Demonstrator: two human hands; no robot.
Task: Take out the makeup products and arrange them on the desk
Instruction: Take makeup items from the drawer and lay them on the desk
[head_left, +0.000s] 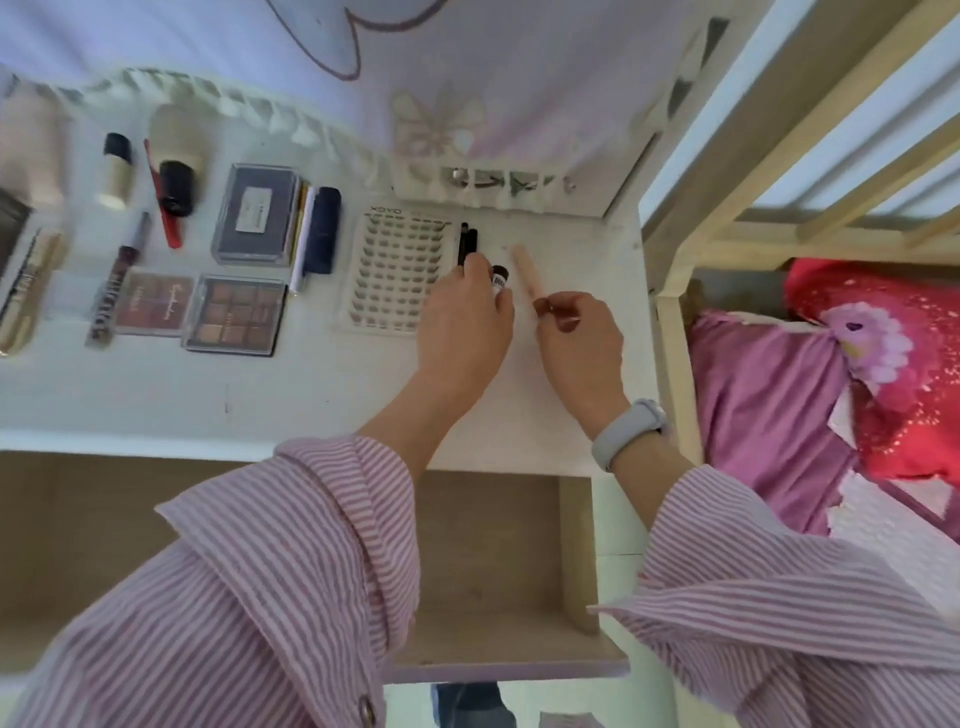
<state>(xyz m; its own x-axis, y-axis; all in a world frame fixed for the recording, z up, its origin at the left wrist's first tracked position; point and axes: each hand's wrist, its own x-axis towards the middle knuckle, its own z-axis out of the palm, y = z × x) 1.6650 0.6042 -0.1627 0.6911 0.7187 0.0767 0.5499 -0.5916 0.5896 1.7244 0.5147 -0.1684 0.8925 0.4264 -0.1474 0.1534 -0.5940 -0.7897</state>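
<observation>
Now | left hand (464, 312) fingers pinching 1 black pen (467, 244) | right hand (579, 332) fingers pinching 1 pale tube (527, 275) | 2 palettes (236, 314)

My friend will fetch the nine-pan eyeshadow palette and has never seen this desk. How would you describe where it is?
On the white desk, look left of the clear lash tray. In the front row lie two flat palettes; take the right one, the eyeshadow palette. Its grid of brown squares in a dark frame sets it apart from the pink palette beside it.

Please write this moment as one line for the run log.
left hand: grips black pencils | right hand: pinches pink tube | lash tray: on desk | drawer: open
</observation>
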